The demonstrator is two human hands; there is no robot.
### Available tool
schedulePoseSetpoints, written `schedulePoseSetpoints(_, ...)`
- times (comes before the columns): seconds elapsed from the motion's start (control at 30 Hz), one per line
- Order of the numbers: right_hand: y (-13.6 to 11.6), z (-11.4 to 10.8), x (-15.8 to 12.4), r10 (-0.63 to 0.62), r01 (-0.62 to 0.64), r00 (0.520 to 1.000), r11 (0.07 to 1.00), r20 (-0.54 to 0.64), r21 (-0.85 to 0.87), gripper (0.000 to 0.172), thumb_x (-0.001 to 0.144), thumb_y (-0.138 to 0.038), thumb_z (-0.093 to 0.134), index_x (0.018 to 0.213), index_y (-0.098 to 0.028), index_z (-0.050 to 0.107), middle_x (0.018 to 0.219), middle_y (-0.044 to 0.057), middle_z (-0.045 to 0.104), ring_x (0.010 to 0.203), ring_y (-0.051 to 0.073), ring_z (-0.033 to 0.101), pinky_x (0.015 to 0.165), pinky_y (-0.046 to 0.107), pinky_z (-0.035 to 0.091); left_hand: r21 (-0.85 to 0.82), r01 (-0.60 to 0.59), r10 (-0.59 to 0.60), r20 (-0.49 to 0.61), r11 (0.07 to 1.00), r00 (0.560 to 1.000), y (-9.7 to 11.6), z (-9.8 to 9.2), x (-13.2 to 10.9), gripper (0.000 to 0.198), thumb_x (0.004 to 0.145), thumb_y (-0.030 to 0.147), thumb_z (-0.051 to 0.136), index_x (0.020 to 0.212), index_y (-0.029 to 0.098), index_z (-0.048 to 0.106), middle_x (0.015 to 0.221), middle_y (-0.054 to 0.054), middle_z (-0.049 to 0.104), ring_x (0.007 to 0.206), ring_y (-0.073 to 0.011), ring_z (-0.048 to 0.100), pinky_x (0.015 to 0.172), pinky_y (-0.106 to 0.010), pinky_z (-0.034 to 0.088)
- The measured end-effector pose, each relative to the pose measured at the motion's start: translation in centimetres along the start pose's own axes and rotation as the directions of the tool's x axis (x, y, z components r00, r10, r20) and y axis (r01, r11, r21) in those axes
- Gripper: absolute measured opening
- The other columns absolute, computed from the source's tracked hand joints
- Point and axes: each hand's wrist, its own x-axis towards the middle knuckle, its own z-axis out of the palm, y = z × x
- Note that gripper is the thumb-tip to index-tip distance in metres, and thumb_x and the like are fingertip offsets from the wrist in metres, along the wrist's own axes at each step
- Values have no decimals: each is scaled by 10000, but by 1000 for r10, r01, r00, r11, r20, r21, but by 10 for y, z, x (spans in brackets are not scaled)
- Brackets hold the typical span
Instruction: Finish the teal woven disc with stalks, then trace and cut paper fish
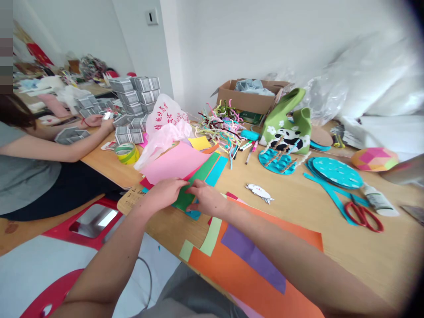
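A fanned stack of coloured paper lies in front of me, with a pink sheet (179,161) on top and a green sheet (202,176) and a blue sheet (217,172) showing to its right. At the pink sheet's lower edge, my left hand (168,192) has its fingers pinched together on the paper. My right hand (208,198) rests over the green sheet, thumb and fingers apart, fingertips near those of the left. Under my right forearm lie an orange sheet (304,232), a purple piece (251,256) and pale green strips (210,238).
Red-handled scissors (362,216), a white glue bottle (379,201) and blue discs (338,172) lie at right. Behind stand a green panda bag (288,128), pipe cleaners (221,128) and a cardboard box (251,99). Yellow tape (127,153) and a co-worker's arm (49,148) are at left.
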Motion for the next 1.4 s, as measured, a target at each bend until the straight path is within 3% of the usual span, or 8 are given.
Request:
schedulePoseSetpoints(0.17,-1,6,5,-202,211,977,957,64,-197,348,830,-438,631,1046,-170,686,1011,111,581,978,236,524,823,334,439,-144,50,-50,9,988,999,-6,-9,-4,425,900,232,351,1220,227,630,877,-39,749,673,-166,684,760,-270,479)
schedulePoseSetpoints(0.3,-2,0,8,-278,294,955,924,99,-244,324,943,-385,460,988,-155,684,973,102,597,942,200,537,778,301,429,-169,42,-48,-30,985,998,-21,-5,0,399,877,233,393,1172,239,663,904,-30,753,845,-189,694,825,-265,470)
schedulePoseSetpoints(0.57,-7,-10,6,-265,299,951,922,162,-246,223,948,-229,457,1010,-171,663,1017,92,613,858,163,587,635,251,391,-149,-6,1,-34,989,999,-30,-1,4,404,863,213,381,1128,242,683,1099,-28,717,984,-188,663,854,-263,462)
schedulePoseSetpoints(0.73,-7,-9,15,-209,212,972,977,110,-18,173,900,-191,525,926,-180,696,972,62,653,799,140,604,646,230,397,-147,-5,3,-14,989,1000,-26,-6,0,400,830,189,391,1067,257,705,1053,-12,731,938,-180,667,788,-250,463)
schedulePoseSetpoints(0.93,3,-6,33,-68,47,993,977,98,209,73,771,-219,687,808,-182,738,780,6,685,702,117,585,627,208,396,-169,27,-12,88,985,996,-24,-15,-6,344,828,252,416,1001,215,712,743,-8,730,624,-157,655,611,-237,443)
schedulePoseSetpoints(1.17,8,-11,43,19,-152,969,831,245,535,179,719,-308,722,703,-131,704,512,-56,545,483,64,479,475,171,344,-248,30,-4,102,968,995,-24,-27,-9,311,789,293,503,991,191,716,948,-27,742,831,-173,663,740,-232,458)
schedulePoseSetpoints(1.3,7,-15,42,52,-174,970,833,238,525,217,827,-270,585,694,-122,672,473,-58,515,436,55,452,440,165,312,-273,27,0,100,962,995,-27,-28,-11,315,795,330,518,1000,195,715,956,-27,741,838,-178,662,742,-236,452)
schedulePoseSetpoints(1.4,1,-15,41,105,-190,975,851,196,489,155,827,-197,558,769,-126,682,511,-49,560,449,57,485,458,159,339,-309,39,1,128,950,992,-28,-26,-13,326,782,414,565,978,199,713,770,-4,733,703,-171,650,644,-232,437)
